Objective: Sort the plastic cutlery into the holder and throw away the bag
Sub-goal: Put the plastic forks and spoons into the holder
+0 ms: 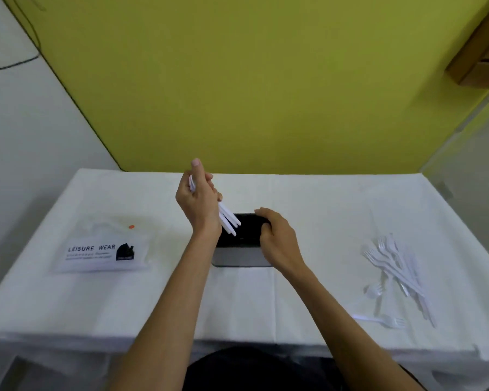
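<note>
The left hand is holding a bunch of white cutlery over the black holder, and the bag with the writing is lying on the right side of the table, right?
Not quite. The head view shows the bag lying on the left side of the table; the loose forks are on the right. The left hand does hold white cutlery over the black holder.

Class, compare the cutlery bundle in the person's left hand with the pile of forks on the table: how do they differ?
The bundle is gripped in the left hand, tilted, handles down over the holder; the fork pile lies loose and flat at the table's right. The bundle is packed together; the pile is scattered. Both are white plastic.
</note>
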### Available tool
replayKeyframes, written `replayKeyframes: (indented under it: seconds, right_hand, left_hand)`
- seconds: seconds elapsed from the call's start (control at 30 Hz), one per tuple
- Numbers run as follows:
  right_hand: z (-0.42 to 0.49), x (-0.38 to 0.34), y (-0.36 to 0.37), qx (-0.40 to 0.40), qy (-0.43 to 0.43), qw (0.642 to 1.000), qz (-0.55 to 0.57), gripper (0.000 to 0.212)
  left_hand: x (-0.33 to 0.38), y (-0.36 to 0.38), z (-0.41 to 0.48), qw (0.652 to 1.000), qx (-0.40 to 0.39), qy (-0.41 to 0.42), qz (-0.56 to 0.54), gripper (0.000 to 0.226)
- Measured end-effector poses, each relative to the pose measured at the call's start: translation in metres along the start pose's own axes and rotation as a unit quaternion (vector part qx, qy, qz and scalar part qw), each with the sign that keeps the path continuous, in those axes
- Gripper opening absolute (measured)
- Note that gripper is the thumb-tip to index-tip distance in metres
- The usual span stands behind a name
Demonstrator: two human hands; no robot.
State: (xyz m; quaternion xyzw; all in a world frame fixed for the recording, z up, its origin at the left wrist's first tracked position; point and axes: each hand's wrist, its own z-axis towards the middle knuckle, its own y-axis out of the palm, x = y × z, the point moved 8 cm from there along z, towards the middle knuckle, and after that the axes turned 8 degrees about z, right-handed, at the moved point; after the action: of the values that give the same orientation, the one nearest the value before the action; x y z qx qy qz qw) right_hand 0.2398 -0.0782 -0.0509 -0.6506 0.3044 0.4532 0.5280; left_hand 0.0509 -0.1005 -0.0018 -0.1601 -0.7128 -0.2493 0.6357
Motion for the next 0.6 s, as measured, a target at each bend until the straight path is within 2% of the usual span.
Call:
replayKeyframes:
  seconds: [0.07, 0.17, 0.23, 0.33, 0.43, 0.53, 0.6]
  right_hand:
    - [0.003, -0.005, 0.021, 0.001, -0.077, 0.991, -0.113, 0.048]
    - [0.002, 0.011, 0.043, -0.012, -0.088, 0.968, -0.236, 0.047]
    - [-0.002, 0.016, 0.049, -0.006, -0.110, 0.949, -0.295, 0.049]
    - [-0.001, 0.020, 0.053, 0.002, -0.126, 0.938, -0.323, 0.051]
    - [-0.001, 0.019, 0.054, 0.007, -0.130, 0.932, -0.339, 0.052]
    - [-0.001, 0.022, 0.056, 0.001, -0.130, 0.926, -0.354, 0.052]
    - [0.001, 0.025, 0.056, -0.006, -0.121, 0.931, -0.345, 0.054]
  left_hand:
    - [0.004, -0.023, 0.013, 0.999, 0.028, 0.019, 0.016, 0.043]
    - [0.000, -0.040, 0.024, 0.997, 0.037, 0.041, 0.060, 0.044]
    - [-0.012, -0.041, 0.025, 0.994, 0.009, 0.043, 0.105, 0.044]
    - [-0.047, -0.040, 0.020, 0.977, -0.052, 0.037, 0.204, 0.045]
    - [-0.083, -0.041, 0.005, 0.933, -0.111, 0.059, 0.338, 0.034]
    - [-0.090, -0.039, -0.001, 0.918, -0.129, 0.076, 0.367, 0.010]
    - [-0.085, -0.034, 0.000, 0.912, -0.139, 0.102, 0.372, 0.017]
